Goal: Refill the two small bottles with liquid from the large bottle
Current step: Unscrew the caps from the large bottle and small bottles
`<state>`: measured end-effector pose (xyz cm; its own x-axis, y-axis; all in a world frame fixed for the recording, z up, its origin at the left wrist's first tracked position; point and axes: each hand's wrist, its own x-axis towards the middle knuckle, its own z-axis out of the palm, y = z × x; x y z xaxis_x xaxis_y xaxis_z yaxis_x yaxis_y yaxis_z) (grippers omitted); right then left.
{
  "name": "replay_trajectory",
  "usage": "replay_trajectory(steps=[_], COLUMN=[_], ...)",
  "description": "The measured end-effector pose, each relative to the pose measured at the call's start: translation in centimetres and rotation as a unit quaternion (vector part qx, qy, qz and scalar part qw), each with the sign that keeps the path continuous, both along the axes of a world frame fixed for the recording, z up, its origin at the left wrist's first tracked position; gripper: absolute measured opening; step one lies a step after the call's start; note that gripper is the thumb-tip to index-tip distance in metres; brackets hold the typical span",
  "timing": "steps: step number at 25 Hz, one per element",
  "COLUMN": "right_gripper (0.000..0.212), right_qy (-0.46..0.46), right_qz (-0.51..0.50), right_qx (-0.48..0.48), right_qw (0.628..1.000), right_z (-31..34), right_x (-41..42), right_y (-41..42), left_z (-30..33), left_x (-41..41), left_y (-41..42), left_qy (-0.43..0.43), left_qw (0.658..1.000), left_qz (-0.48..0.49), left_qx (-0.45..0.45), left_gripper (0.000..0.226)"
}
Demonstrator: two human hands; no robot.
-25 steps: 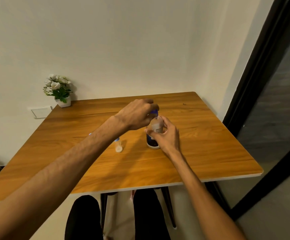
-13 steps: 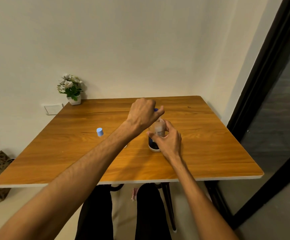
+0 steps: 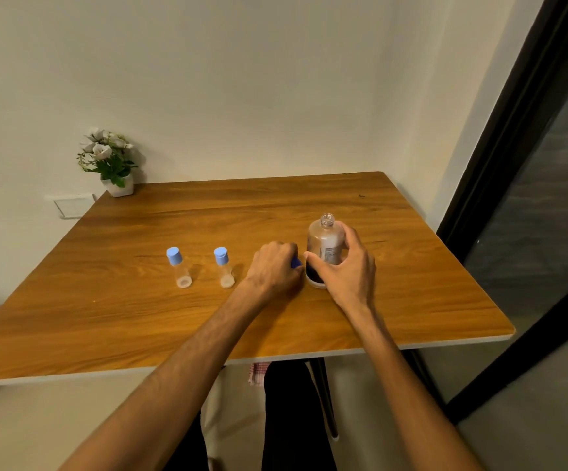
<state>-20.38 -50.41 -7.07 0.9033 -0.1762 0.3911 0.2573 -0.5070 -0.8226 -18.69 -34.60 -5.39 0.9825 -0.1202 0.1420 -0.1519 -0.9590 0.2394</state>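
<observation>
The large bottle (image 3: pixel 323 253) stands upright on the wooden table (image 3: pixel 411 283), right of centre, its neck uncapped and open at the top. It is clear, with a pale label and a shallow layer of dark liquid at the bottom. The right hand (image 3: pixel 347 270) grips it from the near right side — thumb across the front, fingers curled round the far side.

The left hand (image 3: pixel 274 268) rests low on the table just left of the large bottle, fingers curled closed around a dark blue cap (image 3: pixel 296 263); only a small edge of the cap shows between hand and bottle, so whether the cap touches the tabletop cannot be told.

Two small clear bottles stand upright further left, apart from each other and from both hands — the left small bottle (image 3: pixel 178 268) and the right small bottle (image 3: pixel 224 267). Each carries a light blue cap and looks empty.

A potted plant with white flowers (image 3: pixel 109 161) sits at the far left corner of the table, against the wall
</observation>
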Motion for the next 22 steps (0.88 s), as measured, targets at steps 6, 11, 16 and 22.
replay_trajectory(steps=[6,11,16,22], right_gripper=[0.104,0.03,0.036,0.033], right_qy=[0.004,-0.141,0.053,0.126], right_qz=[-0.051,-0.051,0.114,0.14], right_qx=[0.023,0.143,0.039,-0.047], right_qw=[0.998,0.978,0.991,0.981], right_z=[0.4,2.5,2.1,-0.1], right_x=[-2.5,-6.1,-5.7,-3.1], right_y=[-0.4,2.4,10.0,15.2], left_z=[-0.6,1.1,2.7,3.4], left_x=[-1.9,-6.2,-6.6,-6.0], left_y=[0.5,3.7,9.6,12.5], left_qy=[-0.055,-0.227,-0.215,-0.092], left_qw=[0.998,0.961,0.969,0.994], left_qz=[0.007,0.003,0.058,-0.02], left_qx=[-0.042,-0.161,-0.109,-0.054], left_gripper=[0.045,0.027,0.033,0.036])
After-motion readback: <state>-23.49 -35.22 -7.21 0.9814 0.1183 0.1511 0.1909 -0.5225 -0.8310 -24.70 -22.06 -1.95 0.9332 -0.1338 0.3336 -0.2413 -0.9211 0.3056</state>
